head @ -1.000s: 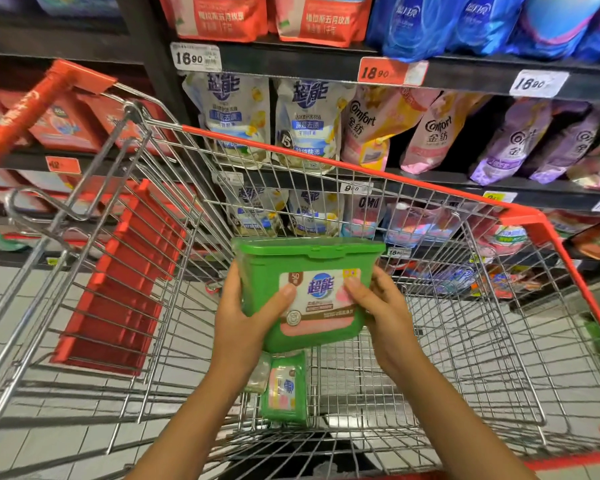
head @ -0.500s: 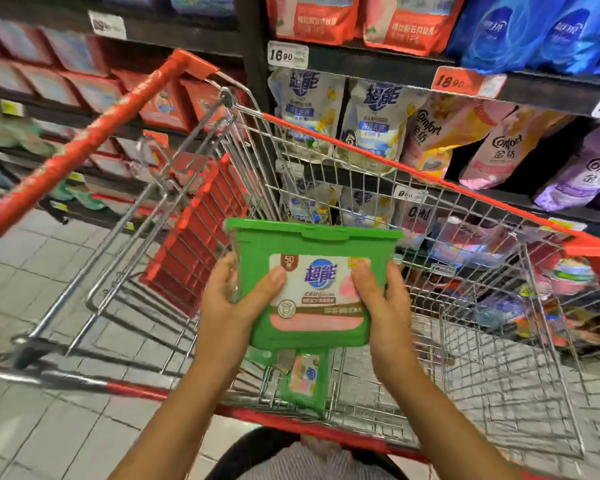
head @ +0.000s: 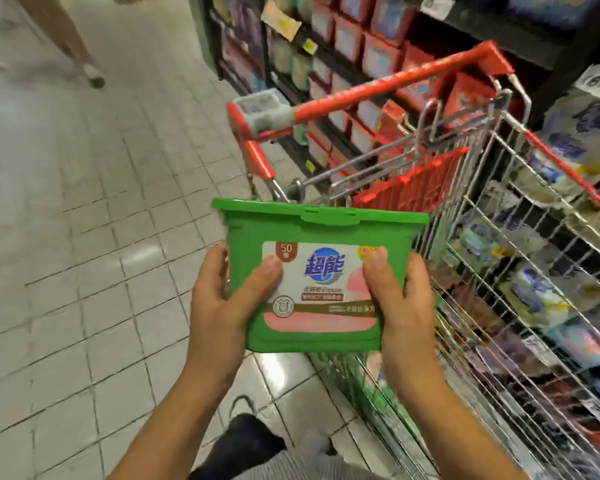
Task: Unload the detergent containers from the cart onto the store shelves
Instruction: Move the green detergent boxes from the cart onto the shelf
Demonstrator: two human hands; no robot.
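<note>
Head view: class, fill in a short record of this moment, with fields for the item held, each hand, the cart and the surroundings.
item held: green detergent container, lid closed, label facing the camera
left hand: grips the container's left side, thumb on the label
right hand: grips its right side, thumb on the label
position: container held outside the shopping cart, above the tiled floor
shelves: stocked, blurred, beyond the cart
also in view: another person's legs, top left

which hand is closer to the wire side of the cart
Right. The right hand grips the green detergent box at its right end, beside the cart's wire side. The left hand grips the box's left end, with the box between it and the cart.
</note>
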